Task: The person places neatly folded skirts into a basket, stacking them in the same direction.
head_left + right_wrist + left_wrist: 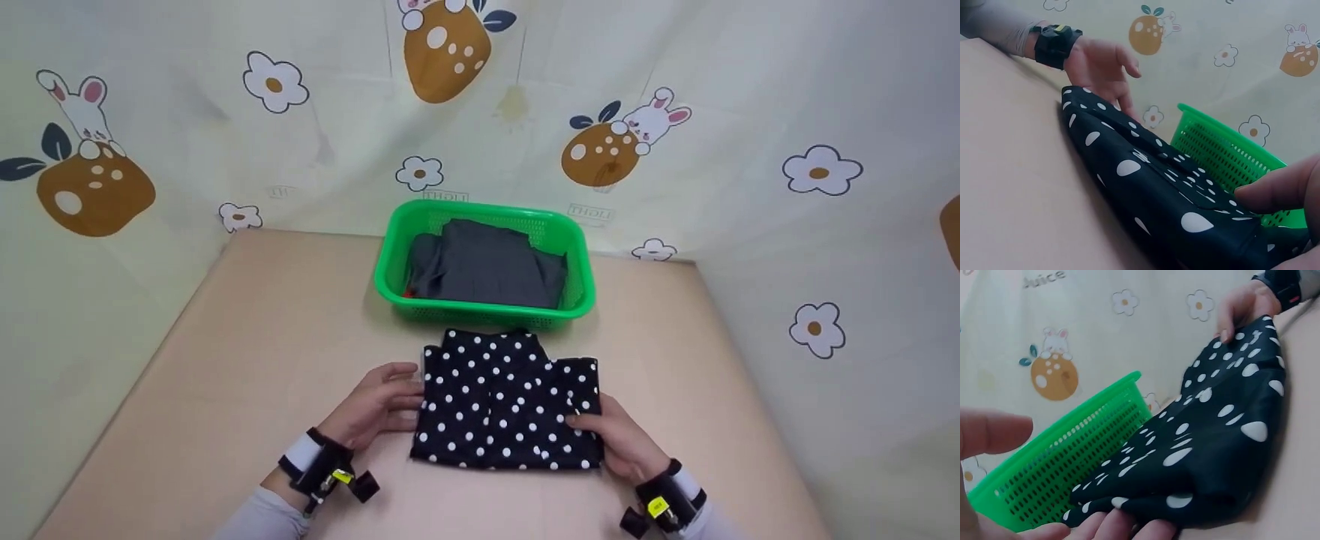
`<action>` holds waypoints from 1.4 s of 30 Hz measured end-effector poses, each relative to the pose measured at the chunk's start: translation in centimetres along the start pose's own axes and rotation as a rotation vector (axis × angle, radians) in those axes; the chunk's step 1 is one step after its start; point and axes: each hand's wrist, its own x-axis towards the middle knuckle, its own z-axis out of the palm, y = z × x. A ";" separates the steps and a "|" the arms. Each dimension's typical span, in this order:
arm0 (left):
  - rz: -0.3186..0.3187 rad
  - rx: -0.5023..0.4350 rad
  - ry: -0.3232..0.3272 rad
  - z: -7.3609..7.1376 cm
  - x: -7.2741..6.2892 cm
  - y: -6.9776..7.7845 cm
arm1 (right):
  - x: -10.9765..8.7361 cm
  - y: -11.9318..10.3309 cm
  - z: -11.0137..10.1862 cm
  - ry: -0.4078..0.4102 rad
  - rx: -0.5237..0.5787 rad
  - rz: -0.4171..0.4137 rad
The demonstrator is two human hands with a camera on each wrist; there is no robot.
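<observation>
A folded black cloth garment with white polka dots (pixel 510 405) lies in front of the green basket. My right hand (pixel 626 439) pinches its right edge, thumb on top and fingers underneath. At the left edge is my left hand (pixel 382 405), its fingers extended and touching the side of the cloth; in the left wrist view the thumb (pixel 996 433) stands well apart from the fabric. From the right wrist view, the garment (pixel 1129 163) shows several folded layers, and the right thumb (pixel 1275 188) presses on its top.
Just behind the garment stands a green perforated plastic basket (pixel 487 306) holding dark grey folded cloth (pixel 491 262). A bit of red shows at its left inside corner. Patterned curtain-like sheeting (pixel 330 150) surrounds the beige table (pixel 247 322) at the back and sides.
</observation>
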 end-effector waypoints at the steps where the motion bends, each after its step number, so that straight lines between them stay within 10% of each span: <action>1: 0.006 0.000 0.008 0.3 -0.1 -0.1 | 0.0 0.0 0.0 0.000 -0.005 -0.005; 11: 0.050 0.003 0.117 1.7 -0.2 -0.4 | -0.1 0.4 1.1 -0.007 -0.013 -0.039; 42: 0.112 0.155 0.059 3.0 -0.9 -0.3 | -1.1 -0.9 1.9 0.007 -0.083 -0.070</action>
